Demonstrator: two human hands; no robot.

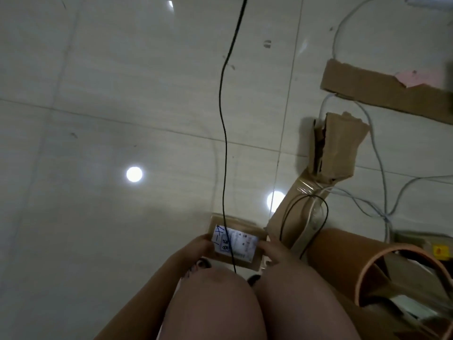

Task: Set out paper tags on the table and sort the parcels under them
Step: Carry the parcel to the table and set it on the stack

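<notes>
A small brown cardboard parcel (pixel 241 231) with a white shipping label and blue handwriting sits low in the view, just beyond my knees. My left hand (pixel 199 246) grips its left edge and my right hand (pixel 273 251) grips its right edge. Both hands hold it above the tiled floor. No paper tags or table are in view. A black cable hangs across the label.
An orange round bin (pixel 372 261) with parcels inside stands at the right. Torn cardboard pieces (pixel 338 148) and a flat cardboard strip (pixel 382 92) lie on the glossy floor to the right. White cables (pixel 382 168) trail there. A black cable (pixel 221 119) runs down the middle.
</notes>
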